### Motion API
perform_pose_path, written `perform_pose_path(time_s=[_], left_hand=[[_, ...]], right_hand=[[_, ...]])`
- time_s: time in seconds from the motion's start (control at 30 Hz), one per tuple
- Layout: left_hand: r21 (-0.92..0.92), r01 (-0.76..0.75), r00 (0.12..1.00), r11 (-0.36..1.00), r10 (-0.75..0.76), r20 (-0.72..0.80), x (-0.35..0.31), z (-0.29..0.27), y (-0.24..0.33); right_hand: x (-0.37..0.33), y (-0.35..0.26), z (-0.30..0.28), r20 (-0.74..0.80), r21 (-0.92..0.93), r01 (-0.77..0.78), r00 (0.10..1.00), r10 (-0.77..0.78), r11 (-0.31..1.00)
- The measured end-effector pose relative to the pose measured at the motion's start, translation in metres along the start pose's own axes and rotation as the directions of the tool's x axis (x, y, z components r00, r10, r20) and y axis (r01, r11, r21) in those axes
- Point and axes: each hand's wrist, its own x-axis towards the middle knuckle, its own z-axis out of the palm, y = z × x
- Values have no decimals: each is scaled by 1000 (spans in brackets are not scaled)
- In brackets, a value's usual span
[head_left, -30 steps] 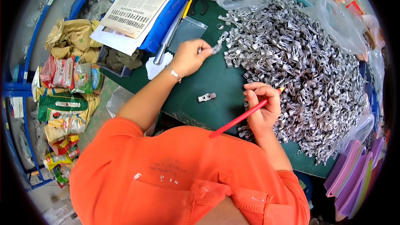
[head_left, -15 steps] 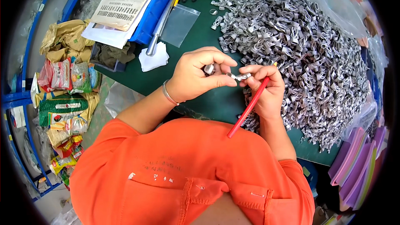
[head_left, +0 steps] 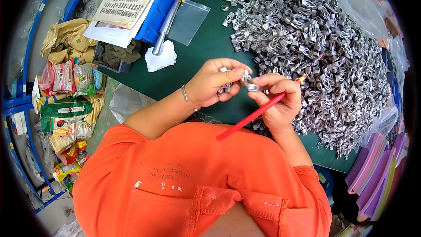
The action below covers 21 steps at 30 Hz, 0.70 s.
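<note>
two hands close together above the near part of the green surface (head_left: 217, 39), with one metal piece (head_left: 251, 85) held between. in the grip of the left hand (head_left: 211, 81): the far end, pinched by thumb and forefinger, plus a couple of other metal pieces (head_left: 226, 88) within the curled fingers. in the grip of the right hand (head_left: 280, 105): the near end, pinched by the fingertips, and also a red pen (head_left: 250, 119), slanting from the orange shirt (head_left: 175, 158) up to a yellow tip in front of the pile (head_left: 315, 52). just beyond the right hand, the near-left edge of that pile, so little room on that side. more room toward the left and far side: a wide green strip running up between the pile and the white paper (head_left: 161, 57). along the left of this strip, a silver tool (head_left: 161, 42), a clear bag (head_left: 189, 19) and a blue tray (head_left: 160, 13). close to the pile's far-left edge, a loose ring (head_left: 225, 8). between the wrists and the shirt, the front edge of the surface, partly hidden. past the right edge, purple folders (head_left: 366, 162).
</note>
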Motion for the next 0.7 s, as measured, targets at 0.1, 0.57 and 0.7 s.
perform_pose_path(time_s=[0.1, 0.57, 0.7], left_hand=[[-193, 91, 992, 977, -105, -64, 9, -2, 4], [938, -195, 763, -286, 557, 328, 54, -40, 16], [920, -313, 623, -236, 680, 386, 38, -42, 18]], right_hand=[[-2, 0, 0, -35, 61, 6, 999, -4, 998], [4, -2, 2, -175, -21, -195, 966, 188, 981], [5, -2, 3, -178, -18, -210, 963, 204, 978]])
